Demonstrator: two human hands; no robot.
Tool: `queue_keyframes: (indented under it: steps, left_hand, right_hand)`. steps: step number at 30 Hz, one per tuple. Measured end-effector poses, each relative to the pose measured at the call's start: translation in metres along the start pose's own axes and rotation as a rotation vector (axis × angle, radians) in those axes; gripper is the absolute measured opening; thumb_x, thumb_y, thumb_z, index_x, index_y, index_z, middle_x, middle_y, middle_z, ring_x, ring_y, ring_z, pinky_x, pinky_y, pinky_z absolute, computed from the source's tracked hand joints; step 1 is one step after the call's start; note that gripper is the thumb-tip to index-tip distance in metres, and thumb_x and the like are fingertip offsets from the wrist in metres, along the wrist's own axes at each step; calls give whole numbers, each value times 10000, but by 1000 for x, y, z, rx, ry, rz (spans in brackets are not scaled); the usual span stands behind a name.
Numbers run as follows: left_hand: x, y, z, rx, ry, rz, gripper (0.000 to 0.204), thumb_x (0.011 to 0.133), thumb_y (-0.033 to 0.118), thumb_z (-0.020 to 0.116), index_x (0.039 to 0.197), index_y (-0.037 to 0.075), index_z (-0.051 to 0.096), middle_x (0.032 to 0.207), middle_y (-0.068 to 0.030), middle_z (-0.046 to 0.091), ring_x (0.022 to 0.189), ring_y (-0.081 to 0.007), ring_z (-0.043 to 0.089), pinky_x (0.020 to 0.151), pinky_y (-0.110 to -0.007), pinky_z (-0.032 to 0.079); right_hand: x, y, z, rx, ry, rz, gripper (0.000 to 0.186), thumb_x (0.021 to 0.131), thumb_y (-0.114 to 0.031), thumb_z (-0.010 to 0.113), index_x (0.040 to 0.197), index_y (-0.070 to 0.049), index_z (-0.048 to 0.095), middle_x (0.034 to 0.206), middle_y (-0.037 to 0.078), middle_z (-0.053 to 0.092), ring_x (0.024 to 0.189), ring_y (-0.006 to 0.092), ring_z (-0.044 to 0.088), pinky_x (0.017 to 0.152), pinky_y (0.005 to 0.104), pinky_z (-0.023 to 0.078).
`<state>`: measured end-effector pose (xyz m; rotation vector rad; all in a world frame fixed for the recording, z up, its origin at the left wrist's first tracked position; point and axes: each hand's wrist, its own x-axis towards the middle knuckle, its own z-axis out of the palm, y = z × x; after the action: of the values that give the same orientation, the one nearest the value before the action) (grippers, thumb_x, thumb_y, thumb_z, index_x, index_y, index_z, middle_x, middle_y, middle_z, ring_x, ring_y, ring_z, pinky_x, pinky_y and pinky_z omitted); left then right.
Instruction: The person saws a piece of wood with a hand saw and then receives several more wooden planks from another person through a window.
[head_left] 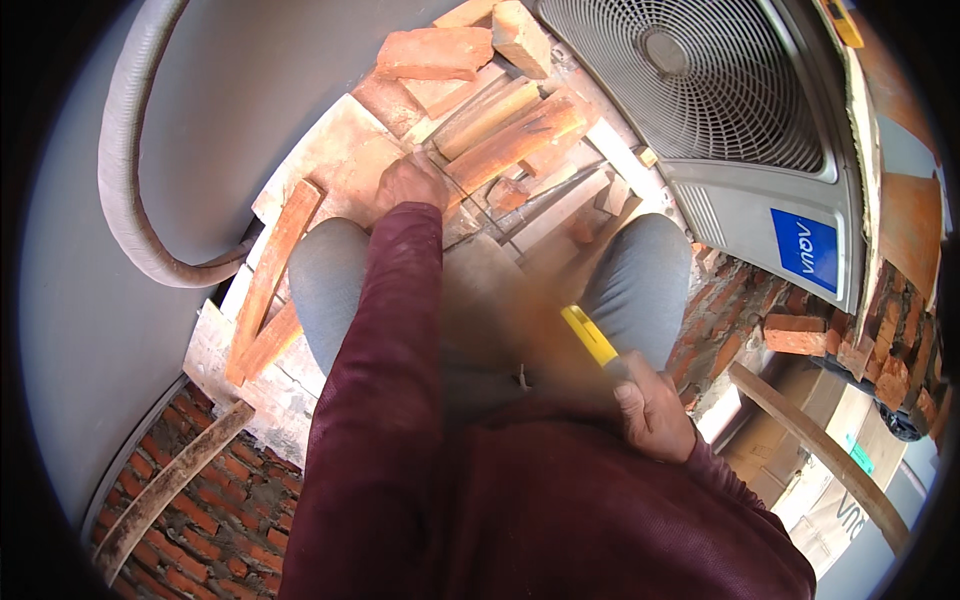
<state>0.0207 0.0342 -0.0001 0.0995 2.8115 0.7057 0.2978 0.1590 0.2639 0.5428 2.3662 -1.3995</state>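
We had our left hand (408, 182) pressed down on the wood pieces (505, 135) stacked beside the fan unit (700, 90), right hand (652, 408) clamped on a yellow-handled tool (590, 337) near our lap. Looked barely started, most pieces untouched.

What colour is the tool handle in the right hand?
Yellow; the tool handle in the right hand shows in the head view.

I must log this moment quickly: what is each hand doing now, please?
Left hand: resting on the reddish wooden planks; whether it grips cannot be told.
Right hand: closed around a yellow-handled tool.
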Motion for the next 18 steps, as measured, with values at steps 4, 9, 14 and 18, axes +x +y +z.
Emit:
queue_keyframes:
  steps: [4, 9, 14, 18]
  left_hand:
    - [0, 2, 11, -10, -22, -23, 516, 996, 393, 375, 918, 6, 706, 914, -238, 679, 917, -394, 648, 836, -475, 486]
    - [-12, -5, 10, 43, -53, -29, 510, 993, 394, 391, 954, -7, 704, 937, -252, 677, 929, -394, 650, 843, -462, 490]
    - [-2, 9, -9, -16, -8, -93, 534, 992, 407, 380, 960, -15, 706, 954, -272, 671, 935, -415, 647, 854, -475, 485]
    - [5, 11, -4, -20, 62, -83, 538, 987, 425, 387, 950, -1, 715, 941, -267, 673, 934, -415, 646, 856, -476, 483]
  right_hand:
    - [74, 32, 40, -78, 100, -110, 237, 978, -178, 478, 1167, -37, 500, 850, 270, 595, 723, 489, 591, 652, 520, 478]
    - [105, 39, 66, 71, 101, -98, 321, 969, -180, 503, 1227, 9, 483, 842, 307, 598, 783, 500, 589, 652, 534, 464]
    - [120, 25, 62, -47, 165, -128, 247, 986, -217, 495, 1081, 10, 520, 773, 282, 589, 739, 495, 579, 624, 538, 432]
    - [139, 41, 47, -138, 219, -257, 289, 1006, -274, 449, 993, 5, 527, 760, 282, 577, 745, 485, 582, 641, 507, 441]
